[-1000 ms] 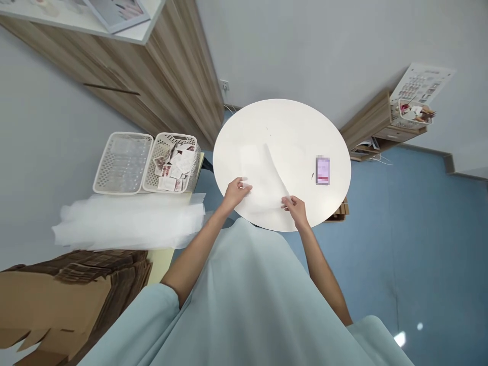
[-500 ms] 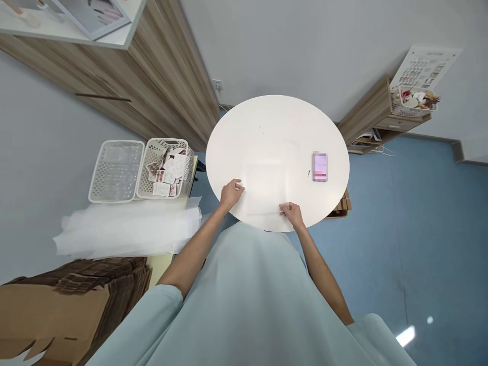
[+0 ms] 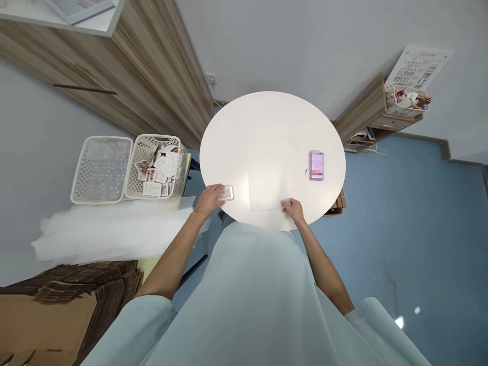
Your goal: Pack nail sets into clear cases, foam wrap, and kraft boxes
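At the table's left front edge, my left hand (image 3: pixel 209 199) is closed on a small clear plastic case (image 3: pixel 226 193) with rows of pinkish pieces inside. A thin translucent white sheet (image 3: pixel 267 190) lies on the round white table (image 3: pixel 236 122), to the right of the case. My right hand (image 3: pixel 293 209) pinches the sheet near its front right corner. Further right on the table lies a flat purple-pink rectangular object (image 3: pixel 316 165), its face blurred.
On the left, a white basket (image 3: pixel 78 183) holds clear plastic cases, beside another basket (image 3: pixel 131 193) of cards. A stack of white sheets (image 3: pixel 114 226) and folded cardboard (image 3: pixel 49 315) lie nearer. Wooden cabinets (image 3: pixel 160 66) flank the table; a basket (image 3: pixel 407 99) tops the right one.
My left hand has left the sheet's left side, moved left, and now holds the clear case. The right hand still pinches the sheet. The whole view has shifted slightly.
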Tool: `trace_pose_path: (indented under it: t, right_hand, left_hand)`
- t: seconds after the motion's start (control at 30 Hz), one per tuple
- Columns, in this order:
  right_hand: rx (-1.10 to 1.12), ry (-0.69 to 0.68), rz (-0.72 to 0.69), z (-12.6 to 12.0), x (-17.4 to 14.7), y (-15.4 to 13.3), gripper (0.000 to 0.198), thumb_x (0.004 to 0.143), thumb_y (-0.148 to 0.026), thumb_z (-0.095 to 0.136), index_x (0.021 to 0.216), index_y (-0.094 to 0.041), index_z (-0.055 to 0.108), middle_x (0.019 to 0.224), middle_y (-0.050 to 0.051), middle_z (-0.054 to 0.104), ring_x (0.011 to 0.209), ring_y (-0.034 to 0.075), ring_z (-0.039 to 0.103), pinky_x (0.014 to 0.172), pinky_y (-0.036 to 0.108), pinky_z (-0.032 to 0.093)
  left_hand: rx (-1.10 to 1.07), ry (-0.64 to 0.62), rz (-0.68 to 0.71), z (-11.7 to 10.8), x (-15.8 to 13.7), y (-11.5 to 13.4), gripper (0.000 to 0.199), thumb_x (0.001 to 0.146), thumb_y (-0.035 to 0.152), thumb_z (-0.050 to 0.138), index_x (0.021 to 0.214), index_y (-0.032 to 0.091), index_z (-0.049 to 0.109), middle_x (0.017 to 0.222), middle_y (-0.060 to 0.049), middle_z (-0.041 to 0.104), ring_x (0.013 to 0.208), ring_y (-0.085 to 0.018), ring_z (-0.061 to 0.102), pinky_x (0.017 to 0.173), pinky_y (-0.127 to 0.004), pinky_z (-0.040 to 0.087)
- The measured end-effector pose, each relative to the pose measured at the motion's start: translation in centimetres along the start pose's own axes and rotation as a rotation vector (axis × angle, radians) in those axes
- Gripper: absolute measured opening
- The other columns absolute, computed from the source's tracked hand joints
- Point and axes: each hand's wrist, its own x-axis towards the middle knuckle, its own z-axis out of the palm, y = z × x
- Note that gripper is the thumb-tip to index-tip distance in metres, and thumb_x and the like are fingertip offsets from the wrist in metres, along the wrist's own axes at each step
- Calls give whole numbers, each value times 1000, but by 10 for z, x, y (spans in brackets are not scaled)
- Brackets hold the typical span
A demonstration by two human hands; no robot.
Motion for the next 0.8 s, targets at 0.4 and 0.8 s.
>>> trace_pose_path:
  t: [0.4, 0.8]
  right_hand:
    - [-22, 146, 67, -8, -9, 11, 32, 85, -50, 64, 100, -22, 70, 85, 4, 78, 83, 24, 77, 84, 35, 54]
    - [-35, 215, 48, -14, -25, -3, 24, 88, -46, 60, 90, -24, 71, 86, 4, 79, 85, 24, 75, 89, 37, 54]
  left_hand:
    - [-150, -24, 203, 29, 17, 107, 62, 80, 29, 79, 139, 23, 60, 146, -15, 61, 138, -38, 53, 117, -52, 46]
    - [-47, -91, 246, 55, 20, 125, 54, 82, 19, 76, 134, 21, 59, 147, -18, 58, 136, -39, 53, 107, -52, 50]
